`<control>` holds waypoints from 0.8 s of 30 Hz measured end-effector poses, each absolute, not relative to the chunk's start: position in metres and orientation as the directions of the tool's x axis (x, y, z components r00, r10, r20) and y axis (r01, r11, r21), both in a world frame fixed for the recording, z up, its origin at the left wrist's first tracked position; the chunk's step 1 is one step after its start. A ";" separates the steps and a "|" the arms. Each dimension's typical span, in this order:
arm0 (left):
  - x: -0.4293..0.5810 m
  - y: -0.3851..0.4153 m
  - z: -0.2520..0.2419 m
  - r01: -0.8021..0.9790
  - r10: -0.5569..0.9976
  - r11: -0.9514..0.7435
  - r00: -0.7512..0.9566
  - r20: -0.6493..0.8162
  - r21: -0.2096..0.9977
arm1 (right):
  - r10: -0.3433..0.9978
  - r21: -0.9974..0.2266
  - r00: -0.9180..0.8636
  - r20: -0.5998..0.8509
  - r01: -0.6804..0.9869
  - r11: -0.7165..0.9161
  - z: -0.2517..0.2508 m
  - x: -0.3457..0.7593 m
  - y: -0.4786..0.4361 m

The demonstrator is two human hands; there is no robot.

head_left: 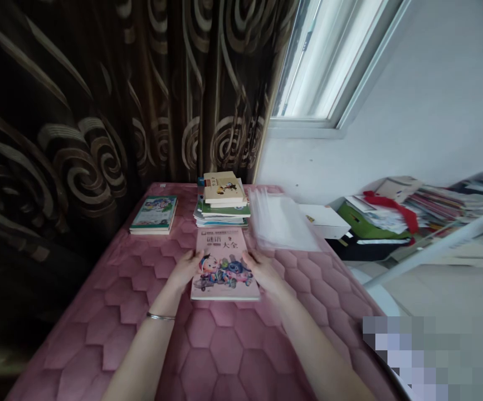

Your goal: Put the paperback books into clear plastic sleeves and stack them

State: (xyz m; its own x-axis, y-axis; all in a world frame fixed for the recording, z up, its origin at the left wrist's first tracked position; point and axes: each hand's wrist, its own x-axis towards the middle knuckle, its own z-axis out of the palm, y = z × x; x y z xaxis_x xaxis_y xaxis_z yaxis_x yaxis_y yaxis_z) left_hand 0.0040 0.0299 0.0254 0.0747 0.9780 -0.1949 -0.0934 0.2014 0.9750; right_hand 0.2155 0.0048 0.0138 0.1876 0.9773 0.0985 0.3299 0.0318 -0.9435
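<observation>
A pink book (pixel 225 265) with cartoon figures and Chinese characters on its cover is held between my two hands. My left hand (pixel 186 269) grips its left edge, and a silver bangle circles that wrist. On the opposite edge, my right hand (pixel 263 270) is closed with the thumb over the cover. Just behind the book stands a stack of books (pixel 223 208), topped by a cream-coloured one. Clear plastic sheets or sleeves (pixel 283 220), partly blurred, lie to the right of that stack. Off to the left is a small pile of green-edged books (pixel 154 214).
Everything rests on a pink quilted surface (pixel 224 356) with a hexagon pattern. A dark patterned curtain (pixel 161 89) hangs behind and to the left. Right of the surface are a white box (pixel 325 220), a green bag (pixel 354 220) of papers and a pale rail (pixel 437 245).
</observation>
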 end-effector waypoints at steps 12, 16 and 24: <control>-0.001 0.029 0.015 0.268 0.900 -0.426 0.026 0.435 0.864 | 0.806 -0.666 0.197 0.559 0.685 0.294 0.007 0.227 -0.001; -0.001 0.024 0.021 0.303 0.890 -0.454 0.099 0.446 0.838 | 0.894 -0.714 0.207 0.398 0.682 0.161 0.005 0.228 -0.002; 0.000 0.020 0.020 0.283 0.862 -0.505 0.123 0.491 0.816 | 0.930 -0.795 0.256 0.265 0.604 0.060 0.008 0.231 -0.001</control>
